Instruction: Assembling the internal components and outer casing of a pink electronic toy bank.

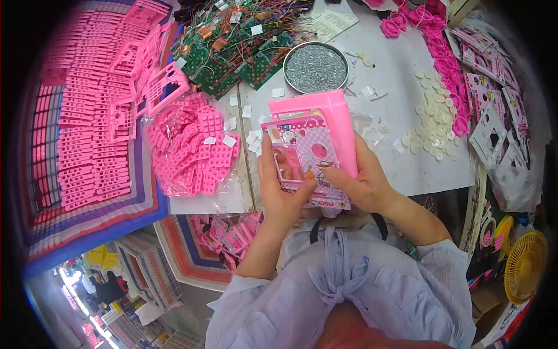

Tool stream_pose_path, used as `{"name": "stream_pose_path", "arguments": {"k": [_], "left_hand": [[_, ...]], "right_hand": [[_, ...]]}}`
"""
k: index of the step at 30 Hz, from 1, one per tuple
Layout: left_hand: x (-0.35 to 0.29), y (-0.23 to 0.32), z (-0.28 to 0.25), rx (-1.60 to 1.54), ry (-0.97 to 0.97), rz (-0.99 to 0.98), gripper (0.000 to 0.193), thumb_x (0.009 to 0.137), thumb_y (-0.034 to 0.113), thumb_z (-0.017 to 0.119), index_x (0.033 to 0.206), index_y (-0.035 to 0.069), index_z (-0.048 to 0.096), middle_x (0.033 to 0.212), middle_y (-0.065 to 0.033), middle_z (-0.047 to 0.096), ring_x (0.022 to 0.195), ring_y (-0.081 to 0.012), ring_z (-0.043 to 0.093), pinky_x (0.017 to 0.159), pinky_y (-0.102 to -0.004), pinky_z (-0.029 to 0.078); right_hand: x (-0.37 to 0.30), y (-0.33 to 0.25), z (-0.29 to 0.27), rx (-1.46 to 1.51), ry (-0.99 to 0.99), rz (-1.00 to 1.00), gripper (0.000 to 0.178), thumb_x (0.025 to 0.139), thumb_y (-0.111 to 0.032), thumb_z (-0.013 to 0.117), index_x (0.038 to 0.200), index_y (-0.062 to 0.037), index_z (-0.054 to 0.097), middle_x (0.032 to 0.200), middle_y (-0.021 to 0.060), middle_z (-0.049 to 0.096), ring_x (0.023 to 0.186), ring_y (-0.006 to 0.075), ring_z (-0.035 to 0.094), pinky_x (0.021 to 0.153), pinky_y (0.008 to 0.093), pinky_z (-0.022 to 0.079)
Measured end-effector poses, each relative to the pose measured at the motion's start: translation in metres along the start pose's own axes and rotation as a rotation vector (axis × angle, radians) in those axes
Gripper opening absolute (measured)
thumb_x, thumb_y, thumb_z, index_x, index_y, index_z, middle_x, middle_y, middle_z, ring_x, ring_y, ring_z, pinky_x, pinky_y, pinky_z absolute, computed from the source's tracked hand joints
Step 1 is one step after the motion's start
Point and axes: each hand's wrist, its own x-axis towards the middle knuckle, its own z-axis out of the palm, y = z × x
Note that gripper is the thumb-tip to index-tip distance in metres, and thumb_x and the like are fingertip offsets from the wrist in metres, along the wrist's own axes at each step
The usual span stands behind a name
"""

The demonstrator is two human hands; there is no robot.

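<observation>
Between my two hands is a pink plastic toy casing (343, 125) with a printed, patterned front panel (314, 139) that has a rectangular window and a round hole. My left hand (280, 195) grips its left edge; some fingers show through the window and the thumb rests on the panel's lower part. My right hand (369, 180) holds the right side, with the thumb pressed on the printed face. Just beyond the casing stands a round tin of small metal screws (317, 67). Most of the casing's back is hidden.
Green circuit boards with wires (232, 46) are heaped at the back. Bagged pink keypads (195, 145) lie left, beside stacked pink frames (96, 139). Off-white discs (433, 116), pink cords (447, 75) and bagged printed panels (500, 110) are on the right. A yellow fan (526, 264) stands lower right.
</observation>
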Motion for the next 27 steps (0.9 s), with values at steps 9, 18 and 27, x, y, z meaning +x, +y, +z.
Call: {"name": "stream_pose_path", "arguments": {"k": [9, 18, 27], "left_hand": [[0.003, -0.007, 0.001, -0.152, 0.017, 0.024, 0.111, 0.067, 0.003, 0.079, 0.158, 0.001, 0.015, 0.12, -0.0076, 0.039, 0.095, -0.0162, 0.045, 0.085, -0.0304, 0.045], [-0.001, -0.008, -0.004, -0.067, 0.005, 0.025, 0.113, 0.066, 0.006, 0.081, 0.158, 0.001, 0.015, 0.117, -0.0084, 0.04, 0.09, -0.016, 0.044, 0.082, -0.0288, 0.044], [-0.007, 0.006, 0.0, 0.013, -0.03, 0.037, 0.113, 0.073, 0.021, 0.086, 0.157, -0.004, 0.012, 0.118, -0.015, 0.045, 0.102, -0.0273, 0.05, 0.092, -0.0392, 0.043]], "right_hand": [[-0.002, 0.004, 0.001, -0.043, -0.027, -0.061, 0.058, 0.09, -0.023, 0.07, 0.138, -0.0001, 0.046, 0.122, 0.0139, 0.061, 0.109, 0.0214, 0.062, 0.092, 0.0348, 0.049], [0.003, -0.011, -0.008, -0.146, -0.149, 0.03, 0.065, 0.087, -0.022, 0.072, 0.141, -0.0005, 0.043, 0.124, 0.0149, 0.061, 0.109, 0.0239, 0.063, 0.093, 0.0365, 0.049], [0.006, -0.014, -0.026, -0.346, -0.33, 0.067, 0.07, 0.085, -0.023, 0.074, 0.143, 0.0001, 0.041, 0.114, 0.0134, 0.064, 0.1, 0.0253, 0.065, 0.086, 0.0375, 0.051]]}}
